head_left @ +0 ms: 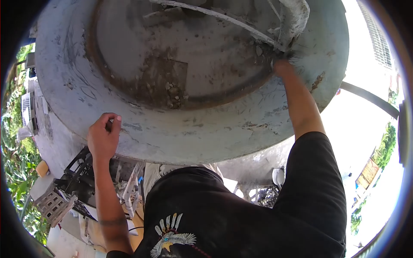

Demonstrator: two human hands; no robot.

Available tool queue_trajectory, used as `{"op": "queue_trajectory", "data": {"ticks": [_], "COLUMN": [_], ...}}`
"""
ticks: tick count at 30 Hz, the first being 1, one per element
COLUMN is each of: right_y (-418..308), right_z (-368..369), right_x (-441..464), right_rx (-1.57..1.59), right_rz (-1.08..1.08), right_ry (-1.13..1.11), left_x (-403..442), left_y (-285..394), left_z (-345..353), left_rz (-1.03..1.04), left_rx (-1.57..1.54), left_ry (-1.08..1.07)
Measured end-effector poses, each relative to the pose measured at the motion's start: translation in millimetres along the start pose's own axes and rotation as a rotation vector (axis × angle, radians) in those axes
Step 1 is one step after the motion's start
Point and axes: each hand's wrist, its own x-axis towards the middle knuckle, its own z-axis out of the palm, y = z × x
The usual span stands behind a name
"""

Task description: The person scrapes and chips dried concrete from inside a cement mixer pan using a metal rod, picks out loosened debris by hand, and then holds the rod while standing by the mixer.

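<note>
A large round grey metal basin [180,137] fills the upper part of the head view, with a wide sloping wall and a dirty, rust-stained floor. My right hand [282,68] reaches down inside it at the right, close to the foot of a crusted upright post [294,21]. It is blurred and looks closed; a dark smear lies beside it, and what it grips cannot be made out. Above the near-left rim, my left hand [104,131] is loosely closed, fingers curled, with nothing visible in it.
A crusted curved bar [219,16] crosses the basin to the post. Small lumps of debris [172,91] lie on a dark patch of its floor. Below left stand black plastic crates [79,176] and a grey perforated block [53,204]. A dark pole [372,99] runs past on the right.
</note>
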Motion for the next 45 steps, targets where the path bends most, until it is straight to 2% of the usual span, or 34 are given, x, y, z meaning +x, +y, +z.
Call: {"op": "queue_trajectory", "data": {"ticks": [2, 3, 5, 6, 8, 9, 11, 12, 14, 18, 20, 24, 26, 27, 29, 30, 32, 34, 35, 37, 38, 40, 41, 43, 45], "right_y": [-23.5, -38.8, -64.3, -60.8, -43.3, -25.3, 3.8, 9.9, 24.8, 25.3, 16.6, 11.4, 13.5, 13.0, 2.2, -9.0, -32.0, -19.8, -18.7, -27.6, -32.1, -65.7, -30.9, 62.8, 68.0], "right_z": [-18.8, -37.2, -77.5, -82.7, -81.6, -72.2, -59.7, -63.6, -78.6, -70.0, -42.3, 4.2, 21.0, 22.2, 12.5, 0.2, -38.4, 7.7, 2.5, -8.9, -53.5, -156.1, -109.0, -11.1, -12.9], "right_x": [-1.9, -9.5, -30.6, -33.7, -36.0, -28.7, -29.5, -30.7, -29.3, -17.9, -13.4, 4.5, 5.4, 3.3, 7.4, 0.8, -21.9, 4.7, 6.2, -2.2, -32.5, -68.9, -41.4, 16.3, 28.7], "right_rx": [-0.062, -0.070, -0.108, -0.131, -0.165, -0.188, -0.276, -0.293, -0.257, -0.262, -0.183, -0.064, -0.006, 0.000, -0.110, -0.114, -0.171, -0.365, -0.380, -0.316, -0.332, 0.261, 0.254, 0.158, -0.145], "right_rz": [-0.104, -0.100, 0.018, 0.015, -0.167, -0.175, -0.066, -0.072, 0.171, 0.202, 0.308, 0.399, 0.250, 0.258, 0.198, 0.201, -0.028, -0.115, -0.110, -0.054, -0.059, -0.232, -0.240, -0.176, -0.005], "right_ry": [-0.338, -0.330, -0.748, -0.741, -0.896, -0.891, -0.536, -0.545, -0.407, -0.345, -0.195, -0.185, -0.147, -0.149, -0.377, -0.372, -0.513, -0.738, -0.730, -0.930, -0.927, -0.716, -0.711, -0.481, -0.183], "left_x": [-2.4, -2.0, -1.3, -2.6, -4.9, -3.4, -3.2, -3.4, -1.2, 0.3, -1.2, 2.9, 3.1, 2.9, 2.6, 1.9, 1.0, 0.3, 0.3, -0.6, 0.1, 0.2, 0.7, -0.8, 1.7], "left_y": [0.4, -0.4, -4.8, -6.6, -5.4, -5.0, -6.6, -6.3, -6.5, -4.9, -1.9, -5.5, -7.3, -8.1, -9.5, -10.2, -5.8, -4.8, -6.3, -9.8, -9.1, -8.0, -7.7, -8.9, -13.5], "left_z": [-1.2, -1.8, -2.1, -2.1, -4.2, -6.4, -7.8, -6.9, -5.3, -4.5, -1.4, 0.0, 0.6, 0.6, 0.9, 0.4, -4.1, -4.0, -3.2, -4.0, -6.2, -7.7, -8.0, -6.6, -3.8], "left_rz": [-0.007, -0.015, 0.017, 0.042, 0.013, 0.002, -0.005, 0.006, 0.002, -0.021, -0.046, -0.015, -0.004, -0.011, 0.006, 0.013, 0.013, 0.008, 0.021, 0.019, 0.019, 0.014, 0.010, -0.012, 0.020], "left_rx": [-0.004, -0.006, -0.031, -0.042, -0.051, -0.045, -0.063, -0.069, -0.076, -0.066, -0.041, 0.001, -0.017, -0.050, -0.056, -0.069, -0.075, -0.089, -0.104, -0.128, -0.116, -0.106, -0.108, -0.097, -0.040], "left_ry": [0.006, 0.007, 0.037, 0.061, 0.054, 0.044, 0.040, 0.039, 0.039, 0.010, -0.018, -0.034, -0.035, -0.022, -0.009, -0.002, 0.008, 0.026, 0.049, 0.078, 0.056, 0.034, 0.039, 0.033, 0.042]}}
